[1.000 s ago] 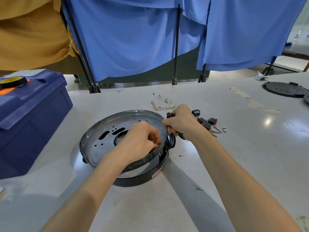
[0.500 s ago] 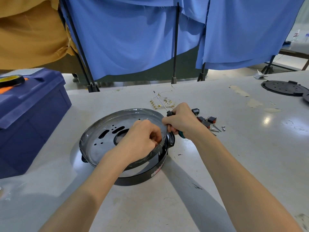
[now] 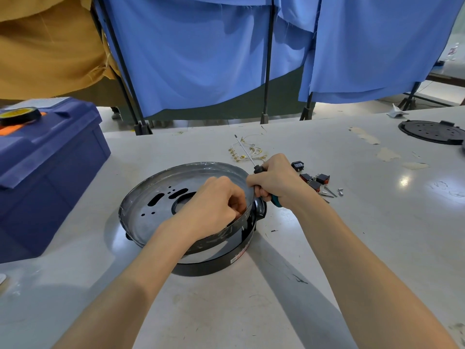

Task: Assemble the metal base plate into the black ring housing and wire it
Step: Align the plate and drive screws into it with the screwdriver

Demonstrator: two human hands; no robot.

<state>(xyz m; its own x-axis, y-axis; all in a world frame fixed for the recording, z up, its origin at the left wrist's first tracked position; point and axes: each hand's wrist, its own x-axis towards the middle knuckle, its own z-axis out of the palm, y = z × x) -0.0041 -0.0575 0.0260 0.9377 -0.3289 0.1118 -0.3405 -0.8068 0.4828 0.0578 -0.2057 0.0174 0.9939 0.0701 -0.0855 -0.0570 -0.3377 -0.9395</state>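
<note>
Metal base plate [image 3: 161, 210] is sitting tilted in the black ring housing [image 3: 216, 267], with its near edge riding above the housing's wall. The housing is resting on the pale table [image 3: 251, 311].

The left hand [image 3: 214, 202] is reaching over the housing from the near side. Its fingers are curling tight against the plate's right rim, but whether they are pinching the rim or some small part cannot be told. The right hand [image 3: 274, 181] is hovering at the housing's right edge. It is gripping a screwdriver [image 3: 245, 153] by its handle, with the shaft pointing away beyond the housing, and its forefinger is touching the plate's rim.

Just beyond the housing, wires with gold terminals [image 3: 259, 151] are lying under the shaft. To the housing's right, past the right hand, rocker switches [image 3: 314, 180] and small metal pieces are lying scattered. Well to the housing's left a blue toolbox [image 3: 50, 172] is standing, carrying a tape roll [image 3: 18, 115]. Far to the housing's right a black disc [image 3: 430, 132] is lying flat. Blue curtains [image 3: 201, 59] are hanging behind the table.
</note>
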